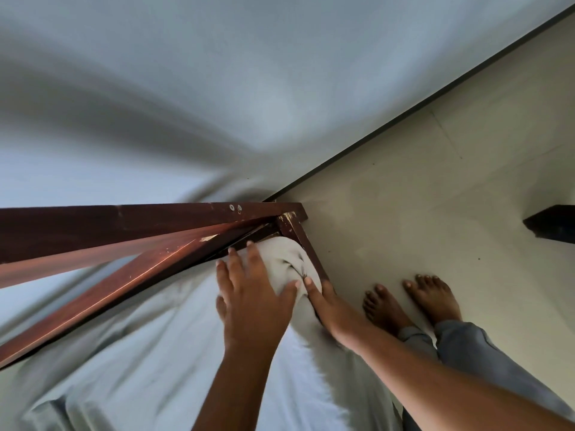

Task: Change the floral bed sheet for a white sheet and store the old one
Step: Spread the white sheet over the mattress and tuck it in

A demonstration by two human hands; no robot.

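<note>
Beige floor fills the frame's right. The white sheet covers the bed, its bunched corner at lower centre against the wooden bed frame. The left hand presses it, grip wide; the right hand, nearer the frame, pushes straight-fingered, holding nothing.

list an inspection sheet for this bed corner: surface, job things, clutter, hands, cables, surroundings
surface: creased white fabric bed sheet covers the mattress
job's things: the sheet's corner is bunched over the mattress corner, against the dark red-brown wooden bed frame; floral sheet not seen
clutter: dark angular object at the right edge, too cropped to identify
hands: left hand presses flat on the bunched corner; right hand presses its side beside the frame post, visible finger straight
cables: nothing seen
surroundings: beige tiled floor, bare feet standing on it, pale wall behind
</note>
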